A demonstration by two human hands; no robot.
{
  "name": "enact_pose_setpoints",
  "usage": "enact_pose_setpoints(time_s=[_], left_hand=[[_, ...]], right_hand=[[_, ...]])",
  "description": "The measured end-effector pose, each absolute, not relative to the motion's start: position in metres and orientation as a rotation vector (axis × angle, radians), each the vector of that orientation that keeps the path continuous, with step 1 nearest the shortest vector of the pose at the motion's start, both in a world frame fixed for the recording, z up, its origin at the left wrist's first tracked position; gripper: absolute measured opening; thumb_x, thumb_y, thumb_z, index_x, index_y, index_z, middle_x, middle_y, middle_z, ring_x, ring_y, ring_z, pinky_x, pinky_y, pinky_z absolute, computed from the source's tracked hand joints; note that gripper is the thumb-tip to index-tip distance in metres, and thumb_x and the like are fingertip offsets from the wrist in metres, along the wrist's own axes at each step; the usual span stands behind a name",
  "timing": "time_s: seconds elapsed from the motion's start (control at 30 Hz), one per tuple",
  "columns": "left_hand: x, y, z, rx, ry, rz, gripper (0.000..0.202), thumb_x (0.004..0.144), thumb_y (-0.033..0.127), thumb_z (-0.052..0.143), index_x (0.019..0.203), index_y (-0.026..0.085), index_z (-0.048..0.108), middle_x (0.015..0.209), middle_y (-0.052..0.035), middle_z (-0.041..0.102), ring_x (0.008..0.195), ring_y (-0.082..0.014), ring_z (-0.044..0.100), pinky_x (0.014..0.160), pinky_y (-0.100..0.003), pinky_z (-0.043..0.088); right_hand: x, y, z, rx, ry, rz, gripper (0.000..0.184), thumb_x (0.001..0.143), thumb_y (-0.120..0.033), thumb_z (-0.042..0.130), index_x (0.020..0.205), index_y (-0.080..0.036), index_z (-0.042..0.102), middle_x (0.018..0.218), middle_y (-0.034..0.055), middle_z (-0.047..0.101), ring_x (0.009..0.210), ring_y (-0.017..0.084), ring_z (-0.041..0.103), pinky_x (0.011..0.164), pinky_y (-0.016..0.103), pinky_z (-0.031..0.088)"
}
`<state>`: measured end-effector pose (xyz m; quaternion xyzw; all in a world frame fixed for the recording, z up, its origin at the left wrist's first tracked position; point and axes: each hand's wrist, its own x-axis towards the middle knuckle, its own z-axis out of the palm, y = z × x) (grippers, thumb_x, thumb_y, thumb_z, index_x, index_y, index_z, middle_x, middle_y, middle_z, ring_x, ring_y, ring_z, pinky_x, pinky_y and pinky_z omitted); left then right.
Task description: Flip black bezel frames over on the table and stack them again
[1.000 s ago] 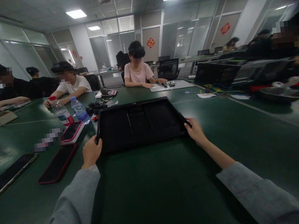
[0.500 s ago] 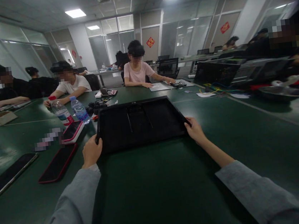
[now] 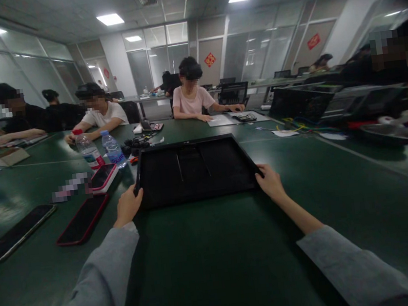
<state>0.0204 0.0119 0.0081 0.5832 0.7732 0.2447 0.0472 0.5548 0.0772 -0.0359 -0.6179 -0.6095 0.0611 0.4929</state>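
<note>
A wide, flat black monitor casing (image 3: 197, 189) with raised edges is held low over the green table, its long side facing me. Two thin pale lines run across its dark middle; whether a screen panel sits in it, I cannot tell. My left hand (image 3: 127, 205) grips its left edge with the thumb on top and the fingers mostly hidden beneath. At the right edge, my right hand (image 3: 270, 181) closes on the casing in the same way. The near table surface (image 3: 216, 259) lies between my forearms.
Left of the casing are a red-edged phone (image 3: 82, 220), a black phone (image 3: 19, 233), a pink-edged phone (image 3: 103, 177) and two plastic bottles (image 3: 114, 148). Dark cables (image 3: 138, 144) lie behind them. Across the table a person (image 3: 191, 98) handles parts; a metal bowl (image 3: 393, 132) stands right.
The whole view has shifted slightly, so everything sits a little further right. Both hands keep their grip on the casing. The hand of the person opposite has moved slightly over the parts.
</note>
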Motion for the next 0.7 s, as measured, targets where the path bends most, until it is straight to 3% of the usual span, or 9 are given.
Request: enact_pose_setpoints(time_s=[0.3, 0.43, 0.7], left_hand=[[-0.015, 0.017, 0.006, 1.583, 2.507, 0.756, 0.061, 0.092, 0.069, 0.038, 0.112, 0.022, 0.071, 0.110, -0.0172, 0.074, 0.103, -0.0346, 0.069, 0.084, -0.042, 0.051], [-0.014, 0.015, 0.007, 1.562, 2.526, 0.704, 0.064, 0.092, 0.071, 0.034, 0.114, 0.023, 0.070, 0.107, -0.0182, 0.074, 0.099, -0.0354, 0.070, 0.083, -0.044, 0.051], [-0.011, 0.015, 0.009, 1.515, 2.464, 0.714, 0.065, 0.092, 0.071, 0.032, 0.118, 0.023, 0.068, 0.114, -0.0185, 0.073, 0.108, -0.0383, 0.067, 0.086, -0.047, 0.050]], right_hand=[[0.539, 0.084, -0.038, -1.382, -1.683, 0.311, 0.044, 0.085, -0.042, 0.053, 0.124, -0.022, 0.057, 0.123, 0.0145, 0.069, 0.116, 0.033, 0.066, 0.103, 0.054, 0.051], [0.540, 0.087, -0.041, -1.384, -1.691, 0.298, 0.045, 0.088, -0.042, 0.050, 0.128, -0.021, 0.055, 0.127, 0.0150, 0.066, 0.122, 0.032, 0.062, 0.107, 0.056, 0.048], [0.541, 0.089, -0.041, -1.372, -1.683, 0.333, 0.045, 0.088, -0.043, 0.052, 0.128, -0.021, 0.055, 0.128, 0.0153, 0.066, 0.122, 0.031, 0.062, 0.111, 0.055, 0.045]])
